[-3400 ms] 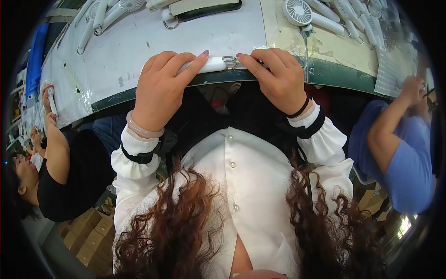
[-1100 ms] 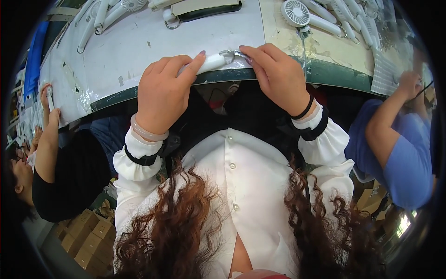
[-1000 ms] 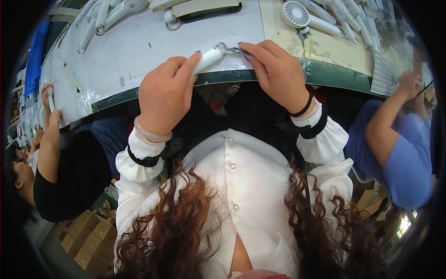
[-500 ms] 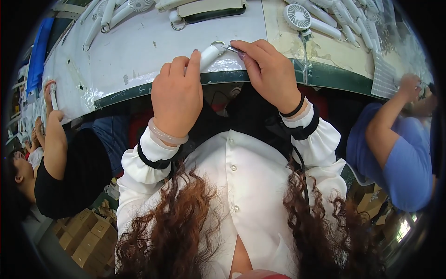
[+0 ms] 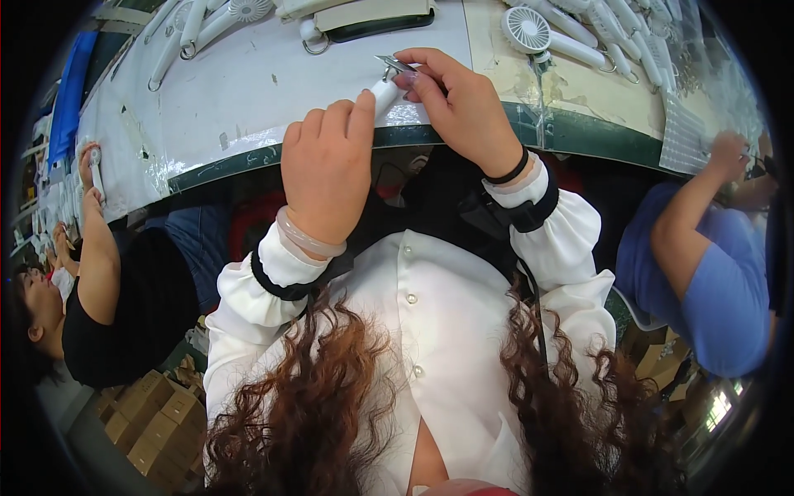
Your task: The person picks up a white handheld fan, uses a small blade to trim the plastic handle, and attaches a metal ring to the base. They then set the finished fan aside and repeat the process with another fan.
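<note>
My left hand [image 5: 327,169] is closed over a white rounded handle [image 5: 384,93] at the table's front edge. Most of that handle lies hidden under the hand; only its end shows, with a small metal ring [image 5: 387,73]. Between thumb and fingers, my right hand [image 5: 459,103] pinches a small pointed metal tool [image 5: 397,64] whose tip points left, just above the ring. Whether the tool touches the ring I cannot tell.
White handheld fans [image 5: 529,30] with metal rings lie piled at the far right, and several more [image 5: 248,8] at the far left. A dark-edged holder [image 5: 382,26] sits ahead. People work on both sides. Cardboard boxes [image 5: 157,422] stand at the lower left.
Both hands have shifted: the left slightly right, the right slightly left and up. The handle's end has turned more upright, and the tool's tip now sits higher.
</note>
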`<move>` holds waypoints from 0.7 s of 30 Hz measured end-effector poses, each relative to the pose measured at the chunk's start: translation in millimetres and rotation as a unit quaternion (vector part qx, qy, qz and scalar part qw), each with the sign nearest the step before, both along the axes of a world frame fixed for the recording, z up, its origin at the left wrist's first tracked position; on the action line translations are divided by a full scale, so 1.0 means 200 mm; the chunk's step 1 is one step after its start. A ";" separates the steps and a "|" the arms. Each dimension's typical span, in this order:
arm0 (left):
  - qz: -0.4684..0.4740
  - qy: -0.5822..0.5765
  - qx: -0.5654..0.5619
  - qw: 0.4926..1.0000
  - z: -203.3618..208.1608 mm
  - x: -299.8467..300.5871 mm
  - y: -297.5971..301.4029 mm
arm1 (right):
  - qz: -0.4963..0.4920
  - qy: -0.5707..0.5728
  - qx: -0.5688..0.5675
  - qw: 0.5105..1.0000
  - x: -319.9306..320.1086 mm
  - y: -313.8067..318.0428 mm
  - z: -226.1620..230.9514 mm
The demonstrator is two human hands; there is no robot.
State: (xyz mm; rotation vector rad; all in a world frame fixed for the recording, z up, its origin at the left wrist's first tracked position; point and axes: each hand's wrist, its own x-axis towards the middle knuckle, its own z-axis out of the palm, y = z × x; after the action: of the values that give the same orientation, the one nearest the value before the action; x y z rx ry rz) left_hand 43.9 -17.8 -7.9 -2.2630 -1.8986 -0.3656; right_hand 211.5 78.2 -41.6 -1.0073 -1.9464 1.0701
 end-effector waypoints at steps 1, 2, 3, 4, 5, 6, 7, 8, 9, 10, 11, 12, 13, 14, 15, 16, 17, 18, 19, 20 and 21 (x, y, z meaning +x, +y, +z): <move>-0.001 0.007 -0.011 1.000 0.00 0.01 -0.01 | 0.001 0.001 0.008 1.000 0.00 0.00 0.00; 0.000 0.007 -0.012 1.000 0.00 0.02 -0.01 | 0.002 0.001 0.007 1.000 -0.01 0.01 -0.01; -0.007 0.014 0.007 1.000 -0.01 0.03 -0.01 | 0.002 0.004 0.005 1.000 -0.01 0.01 -0.01; -0.014 0.020 0.025 0.999 -0.02 0.04 -0.02 | 0.003 0.007 0.003 1.000 -0.01 0.02 -0.01; -0.021 0.026 0.043 0.998 -0.02 0.04 -0.02 | 0.003 0.010 0.000 1.000 -0.01 0.02 -0.01; -0.022 0.026 0.043 0.998 -0.03 0.04 -0.02 | 0.002 0.010 0.000 1.000 -0.01 0.02 -0.01; -0.026 0.015 0.046 0.998 -0.05 0.05 -0.02 | 0.006 0.006 0.000 1.000 0.00 0.02 -0.01; -0.027 0.004 0.050 0.998 -0.06 0.04 -0.03 | 0.013 0.003 -0.001 1.000 0.00 0.02 -0.01; -0.029 -0.006 0.053 0.998 -0.06 0.04 -0.03 | 0.019 0.000 -0.001 1.000 0.00 0.03 -0.01; -0.027 -0.006 0.054 0.998 -0.06 0.04 -0.03 | 0.021 0.000 0.000 1.000 0.01 0.03 0.00; -0.026 -0.002 0.048 0.999 -0.05 0.04 -0.03 | 0.012 0.000 0.032 0.999 0.03 0.02 0.00; -0.026 0.001 0.042 0.999 -0.05 0.04 -0.04 | 0.004 0.001 0.064 0.998 0.05 0.01 0.00; -0.025 0.004 0.036 0.999 -0.04 0.05 -0.03 | -0.005 0.001 0.097 0.995 0.07 0.00 0.01; -0.024 0.003 0.037 0.999 -0.04 0.05 -0.03 | -0.003 0.000 0.097 0.995 0.09 0.00 0.02; -0.022 -0.001 0.039 0.999 -0.05 0.05 -0.04 | 0.000 -0.024 0.125 0.992 0.12 0.00 0.05; -0.020 -0.005 0.041 0.999 -0.05 0.05 -0.04 | 0.002 -0.049 0.153 0.987 0.15 -0.01 0.07; -0.018 -0.009 0.043 0.999 -0.05 0.04 -0.04 | 0.005 -0.073 0.181 0.981 0.15 -0.01 0.08; -0.020 -0.011 0.043 0.999 -0.05 0.05 -0.04 | 0.004 -0.074 0.181 0.981 0.15 -0.02 0.08; -0.018 -0.010 0.038 0.999 -0.05 0.05 -0.04 | 0.000 -0.076 0.181 0.980 0.15 -0.03 0.07; -0.016 -0.010 0.033 0.999 -0.04 0.05 -0.04 | -0.003 -0.078 0.182 0.980 0.14 -0.04 0.06; -0.015 -0.009 0.028 0.999 -0.04 0.05 -0.04 | -0.006 -0.080 0.183 0.980 0.14 -0.04 0.05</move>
State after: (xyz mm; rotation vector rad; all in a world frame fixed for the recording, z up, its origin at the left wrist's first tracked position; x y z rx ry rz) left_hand 54.9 -26.1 -15.6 -2.2607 -1.8417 -0.4399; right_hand 238.9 70.0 -31.1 -0.9174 -2.1618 0.6048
